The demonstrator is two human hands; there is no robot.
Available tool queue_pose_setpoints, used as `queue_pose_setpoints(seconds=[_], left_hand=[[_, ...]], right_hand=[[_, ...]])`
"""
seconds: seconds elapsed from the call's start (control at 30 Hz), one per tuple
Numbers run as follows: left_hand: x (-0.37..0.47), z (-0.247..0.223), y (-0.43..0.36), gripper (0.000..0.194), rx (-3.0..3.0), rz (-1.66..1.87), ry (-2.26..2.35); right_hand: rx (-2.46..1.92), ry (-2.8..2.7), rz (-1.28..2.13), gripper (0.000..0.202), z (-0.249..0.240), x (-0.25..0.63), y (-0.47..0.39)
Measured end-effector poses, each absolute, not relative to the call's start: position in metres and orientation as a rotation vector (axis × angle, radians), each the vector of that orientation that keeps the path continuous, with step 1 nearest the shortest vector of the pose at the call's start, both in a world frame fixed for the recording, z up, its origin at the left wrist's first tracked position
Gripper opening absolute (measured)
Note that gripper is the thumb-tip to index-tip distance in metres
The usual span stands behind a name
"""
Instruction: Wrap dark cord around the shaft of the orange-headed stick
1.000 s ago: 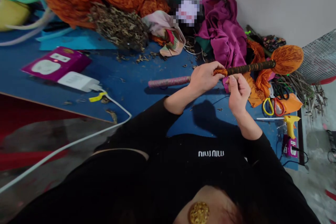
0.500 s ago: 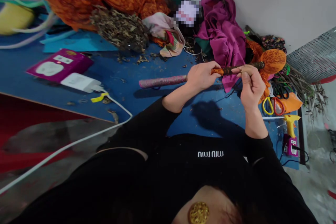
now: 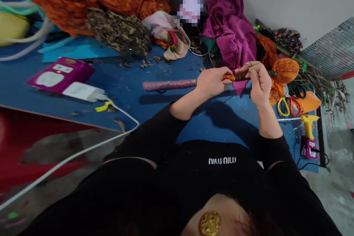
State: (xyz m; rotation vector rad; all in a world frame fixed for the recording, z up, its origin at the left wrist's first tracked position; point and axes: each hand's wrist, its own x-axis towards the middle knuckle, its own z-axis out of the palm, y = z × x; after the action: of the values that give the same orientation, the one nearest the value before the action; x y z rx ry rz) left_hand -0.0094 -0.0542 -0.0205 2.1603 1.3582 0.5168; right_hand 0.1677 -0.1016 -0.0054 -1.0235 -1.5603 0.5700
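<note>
Wrapped stick [image 3: 169, 85] hangs just above the blue table [image 3: 129, 77], its pink end to the left. From my remote seat I see the left hand [image 3: 210, 82] gripping it, fingertips at the orange band [image 3: 231, 77], that hold unchanged. Further right, the right hand [image 3: 260, 82] is closed over the dark section: a second ago it pinched below, near the band; now its fingers lie across the stick. So contact has shifted towards the orange bulb [image 3: 287, 70] and covers much of the dark section. Beyond are scissors [image 3: 289, 101] and a yellow glue gun [image 3: 309, 122].
</note>
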Motion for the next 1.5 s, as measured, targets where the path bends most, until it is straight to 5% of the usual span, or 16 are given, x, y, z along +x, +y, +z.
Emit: queue_pose_setpoints(seconds=[0.53,0.77,1.1,1.5], left_hand=[[-0.004,-0.013,-0.071,0.052,2.533,0.375,1.238],[-0.003,-0.018,-0.069,0.036,2.691,0.361,1.179],[-0.022,-0.012,-0.052,0.040,2.432,0.523,1.309],[-0.050,-0.008,-0.031,0.038,2.328,0.577,1.210]], right_hand=[[-1.135,-1.659,0.541,0.049,-0.033,0.187,-0.075],[-1.127,-1.653,0.608,0.052,-0.037,0.185,-0.072],[-1.254,-1.325,0.924,0.040,0.014,0.255,-0.094],[-1.341,-0.835,0.364,0.026,0.005,0.364,-0.087]])
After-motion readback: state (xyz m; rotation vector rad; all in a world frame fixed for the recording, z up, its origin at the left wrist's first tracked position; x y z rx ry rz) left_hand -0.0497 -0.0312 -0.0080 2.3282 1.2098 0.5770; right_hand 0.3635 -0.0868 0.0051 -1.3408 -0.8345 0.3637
